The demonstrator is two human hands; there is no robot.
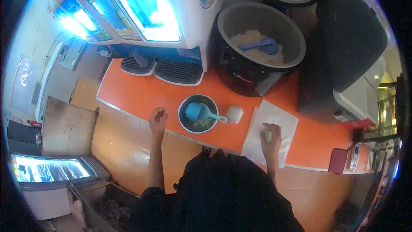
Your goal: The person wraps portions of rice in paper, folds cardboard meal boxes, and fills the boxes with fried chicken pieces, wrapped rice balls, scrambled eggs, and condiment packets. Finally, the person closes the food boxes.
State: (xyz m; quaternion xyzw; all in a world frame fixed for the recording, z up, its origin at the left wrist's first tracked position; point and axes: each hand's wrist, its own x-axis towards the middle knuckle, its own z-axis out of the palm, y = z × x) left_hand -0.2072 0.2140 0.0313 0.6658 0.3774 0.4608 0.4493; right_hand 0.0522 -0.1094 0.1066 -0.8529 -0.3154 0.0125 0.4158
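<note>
A metal bowl (180, 118) with some food in the bottom sits near the counter's front edge, and a light-blue scoop (205, 111) rests in it, handle over the rim. Just left of the bowl, my left hand (158, 119) is raised, its fingers loosely curled and apart, with nothing visible in them. My right hand (272, 141) is over sheets of white paper (281, 122), fingers bent towards the thumb around a small pale thing (268, 136) that I cannot make out. A small white cup-like object (234, 114) stands between the bowl and the paper.
Behind, a large cooker pot (262, 66) holds rice (251, 38) and a blue scoop (266, 46). A drink dispenser (193, 56) with drip trays (178, 71) stands at back left. A dark appliance (343, 47) is at right. The orange counter (133, 88) has a metal-trimmed edge.
</note>
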